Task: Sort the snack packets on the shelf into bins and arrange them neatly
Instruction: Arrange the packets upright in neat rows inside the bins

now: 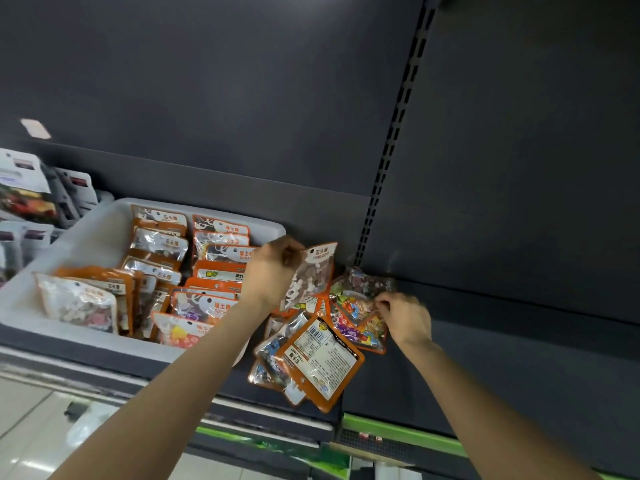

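Beside bin [104,220]: left hand [273,268] holds packet [311,275].

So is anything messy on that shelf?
Yes. Beside the white bin, a pile of loose packets lies jumbled on the dark shelf, overlapping at odd angles, one flipped barcode-side up near the front edge. Packets in the bin stand in rows. The left hand holds up one packet; the right hand picks at the pile.

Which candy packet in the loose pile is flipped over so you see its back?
The orange packet at the front of the pile: it shows a white label with a barcode, while the others show clear fronts with candy.
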